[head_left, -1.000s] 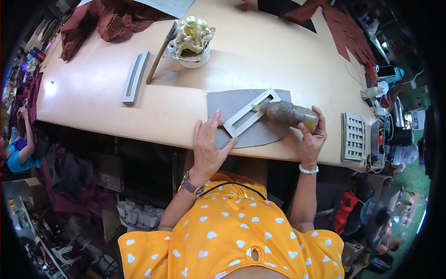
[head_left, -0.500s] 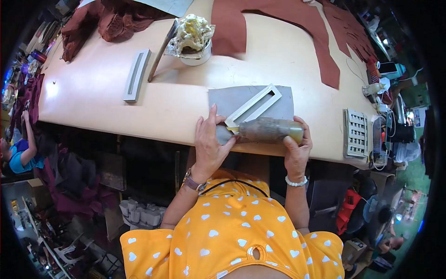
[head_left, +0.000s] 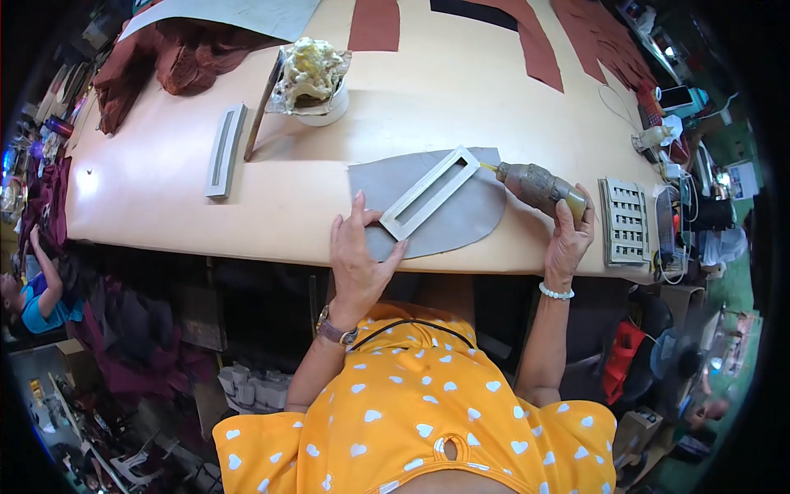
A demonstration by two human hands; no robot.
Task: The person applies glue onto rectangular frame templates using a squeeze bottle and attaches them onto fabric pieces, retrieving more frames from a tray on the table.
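A pale rectangular frame (head_left: 411,216) with a long slot lies slanted on a grey sheet of leather-like material (head_left: 469,216). My left hand (head_left: 362,251) has its thumb and a finger at either side of the frame's lower left end, holding it against the sheet; the other fingers are raised. In my right hand (head_left: 568,239) is a tape-wrapped squeeze bottle (head_left: 533,186), tilted nearly flat. Its thin yellow nozzle points left and meets the frame's upper right end. I cannot tell whether anything comes out of the tip.
A second slotted frame (head_left: 225,151) lies at left, beside a long dark stick (head_left: 262,107) leaning by a white tub (head_left: 329,109) crusted with yellowish material. Reddish-brown pieces (head_left: 374,25) lie at the back. A slotted plate stack (head_left: 625,221) is at right. Another person (head_left: 45,288) sits far left.
My right hand has moved right with the bottle, whose nozzle shifted from the frame's lower left end to its upper right end. My left hand stays at the lower end.
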